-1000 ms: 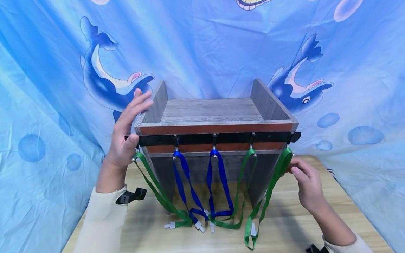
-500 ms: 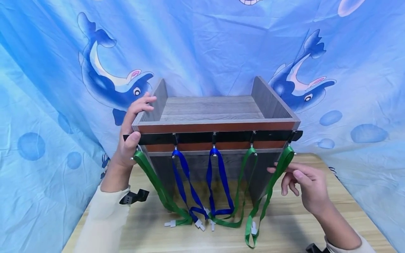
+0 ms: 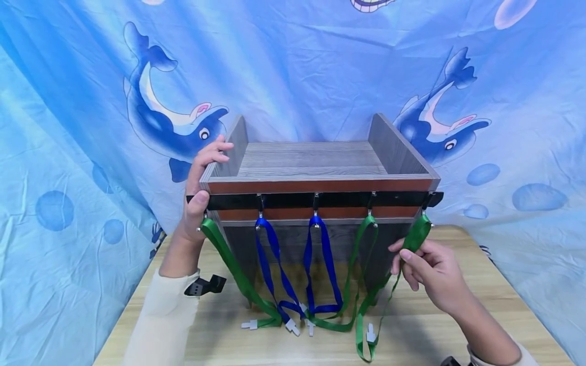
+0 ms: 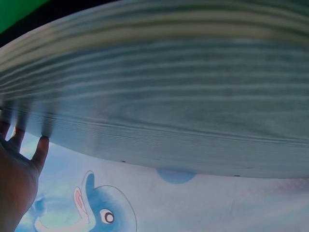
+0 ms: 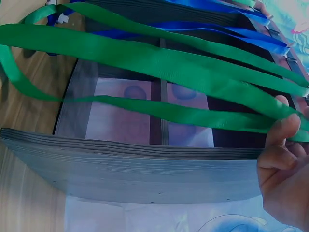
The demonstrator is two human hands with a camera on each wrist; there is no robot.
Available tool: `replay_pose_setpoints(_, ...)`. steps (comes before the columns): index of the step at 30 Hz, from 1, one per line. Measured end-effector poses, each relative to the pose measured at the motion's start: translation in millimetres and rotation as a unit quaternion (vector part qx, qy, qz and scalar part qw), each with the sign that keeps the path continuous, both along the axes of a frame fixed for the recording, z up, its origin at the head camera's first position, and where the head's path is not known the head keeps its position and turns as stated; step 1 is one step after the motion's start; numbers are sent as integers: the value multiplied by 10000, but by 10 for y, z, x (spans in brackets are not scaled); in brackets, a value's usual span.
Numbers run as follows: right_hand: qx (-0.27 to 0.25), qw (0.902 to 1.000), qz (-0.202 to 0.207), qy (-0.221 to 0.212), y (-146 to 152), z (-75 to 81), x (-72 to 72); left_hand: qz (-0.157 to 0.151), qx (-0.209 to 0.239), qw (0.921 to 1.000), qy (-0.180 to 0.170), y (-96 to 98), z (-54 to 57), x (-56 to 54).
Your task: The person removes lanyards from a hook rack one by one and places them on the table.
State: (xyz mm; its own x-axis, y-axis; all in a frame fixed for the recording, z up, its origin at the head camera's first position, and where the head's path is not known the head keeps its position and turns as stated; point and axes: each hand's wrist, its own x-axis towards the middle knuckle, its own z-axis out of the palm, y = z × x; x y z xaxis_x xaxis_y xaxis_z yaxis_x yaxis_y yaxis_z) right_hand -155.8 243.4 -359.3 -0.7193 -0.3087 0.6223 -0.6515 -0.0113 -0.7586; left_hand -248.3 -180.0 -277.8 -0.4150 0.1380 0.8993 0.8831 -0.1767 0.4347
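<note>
A grey wooden shelf (image 3: pixel 320 160) stands on a wooden table (image 3: pixel 458 315). A black hook rail (image 3: pixel 343 199) runs across its front. Green and blue lanyards hang from the hooks. My left hand (image 3: pixel 201 178) grips the shelf's upper left corner, fingers curled over the side panel (image 4: pixel 169 96) and thumb on the rail's end. My right hand (image 3: pixel 405 254) pinches the rightmost green lanyard (image 3: pixel 418 234) a little below its hook. In the right wrist view the hand (image 5: pixel 282 145) holds this green strap (image 5: pixel 159 63) in front of the shelf's side (image 5: pixel 145 169).
Two blue lanyards (image 3: pixel 274 264) and two more green ones (image 3: pixel 229 264) trail onto the table, ending in white clips (image 3: pixel 249 324). A blue dolphin-print curtain (image 3: pixel 297 66) hangs close behind and around the shelf. Bare tabletop lies to the shelf's right.
My left fingers went from spread beside the shelf to curled over its side panel. My right hand slid down the rightmost green lanyard and now pinches it.
</note>
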Motion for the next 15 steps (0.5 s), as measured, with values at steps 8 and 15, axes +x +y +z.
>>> replay_pose_setpoints(8,572,9967,-576,91,27,74,80,-99,75,9999,-30,7,-4,7)
replay_pose_setpoints(15,-401,9970,-46,662,42,85,97,-35,85,10000,34,13,-11,14)
